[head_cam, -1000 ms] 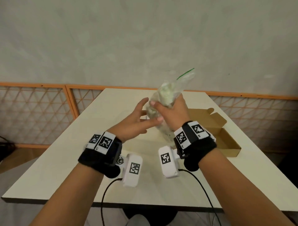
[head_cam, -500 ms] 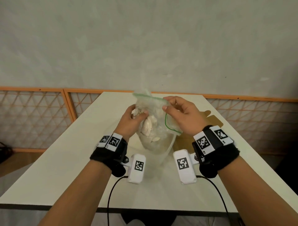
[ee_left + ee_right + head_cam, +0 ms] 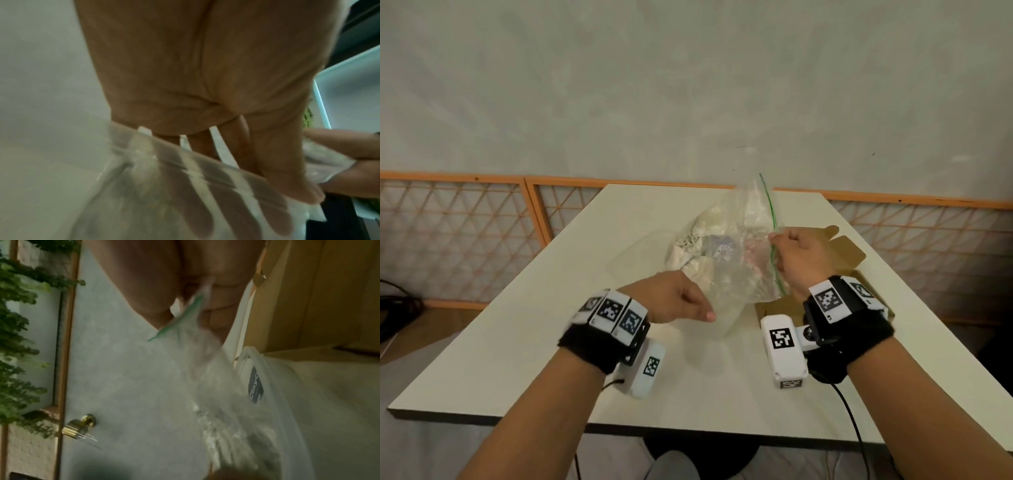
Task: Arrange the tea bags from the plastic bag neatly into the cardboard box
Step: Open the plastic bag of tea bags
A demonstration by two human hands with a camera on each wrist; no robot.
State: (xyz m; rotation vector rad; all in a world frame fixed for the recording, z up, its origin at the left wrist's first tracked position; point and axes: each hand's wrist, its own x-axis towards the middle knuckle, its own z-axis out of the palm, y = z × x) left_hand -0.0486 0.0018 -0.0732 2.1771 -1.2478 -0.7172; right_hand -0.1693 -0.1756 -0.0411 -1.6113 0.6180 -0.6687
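The plastic bag [image 3: 726, 260] of tea bags [image 3: 693, 246] hangs between both hands above the table [image 3: 551, 329]: the right hand [image 3: 799, 260] pinches its green-edged mouth, the left hand [image 3: 674, 301] grips the other side; the cardboard box [image 3: 849, 253] lies behind the right hand.

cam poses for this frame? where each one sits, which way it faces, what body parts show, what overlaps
Head: worn on the head, facing forward and down at the table; both forearms, left hand and right hand show.
Left wrist: looks along the palm; fingers lie behind the plastic bag.
Right wrist: looks along the hand pinching the bag's green zip strip; cardboard box beyond.
All three share the bag.
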